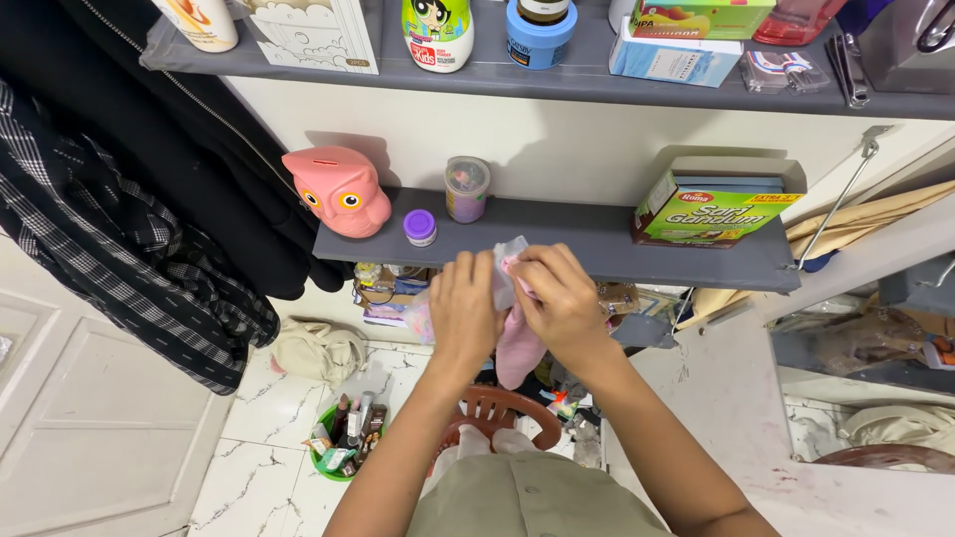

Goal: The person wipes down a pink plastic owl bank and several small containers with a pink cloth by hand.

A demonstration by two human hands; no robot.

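Both hands are together in front of the lower grey shelf (pixel 587 244). My left hand (pixel 464 310) and my right hand (pixel 560 298) grip a thin clear plastic bag (pixel 509 261) between them. A pale pink soft item (pixel 519 350) hangs down from the bag below my fingers. What lies inside the bag is hidden by my hands. On the shelf just beyond stand a pink owl-shaped money box (pixel 338 191), a small purple-lidded jar (pixel 420 227) and a clear round container (pixel 467 188).
A green and yellow open carton (pixel 711 211) sits on the shelf's right end. An upper grey shelf (pixel 557 80) holds bottles, jars and boxes. Dark clothes (pixel 129 199) hang at left. Below are a red chair (pixel 502 410), a green basket (pixel 343 438) of small items and clutter.
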